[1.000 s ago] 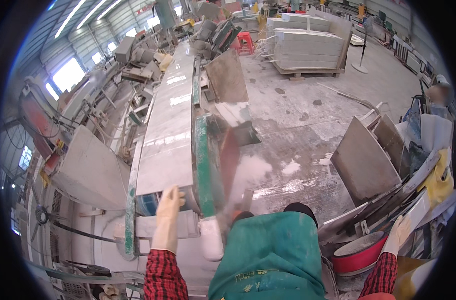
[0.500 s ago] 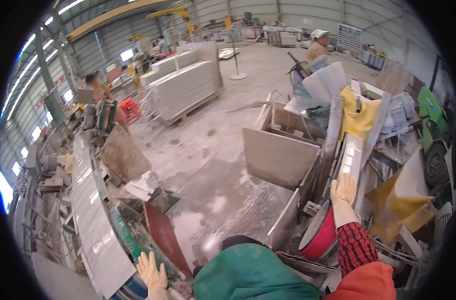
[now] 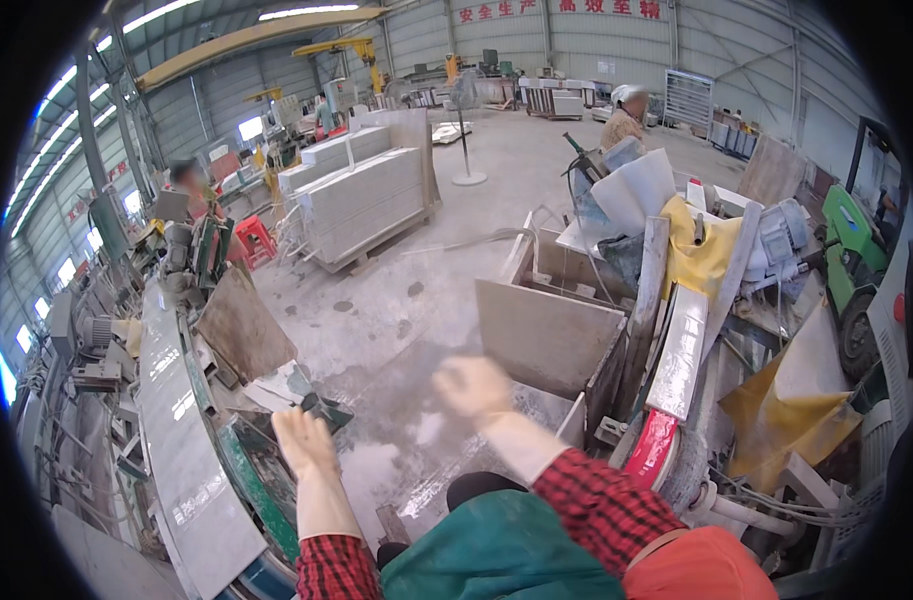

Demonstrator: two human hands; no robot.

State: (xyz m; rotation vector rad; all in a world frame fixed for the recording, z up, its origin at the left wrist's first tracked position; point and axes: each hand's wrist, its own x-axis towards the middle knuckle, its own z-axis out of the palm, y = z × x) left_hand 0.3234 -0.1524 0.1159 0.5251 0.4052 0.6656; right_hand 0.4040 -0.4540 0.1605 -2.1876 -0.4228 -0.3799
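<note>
My left hand (image 3: 304, 440), in a pale rubber glove, is raised beside the left conveyor, its fingers loosely extended and nothing visible in them. A long grey stone slab (image 3: 191, 450) lies on that conveyor, left of the hand. Over the wet floor in the middle hovers my right hand (image 3: 473, 388), gloved alike and smeared by motion; its fingers cannot be made out. On the right, a narrow glossy white stone strip (image 3: 679, 350) rests on a red belt (image 3: 653, 445), apart from both hands. A green apron (image 3: 501, 555) covers my front.
A brown upright board (image 3: 246, 315) leans by the left conveyor. Grey panels form an open box (image 3: 546, 330) right of centre. Yellow sheeting (image 3: 701, 250) hangs over the right machine. Stacked slabs (image 3: 361, 200) stand farther back. Other people (image 3: 626, 120) are in the hall.
My right hand has left the white strip and swung left over the floor. My left hand has moved up and forward, its fingers less spread. The view has tilted up a little.
</note>
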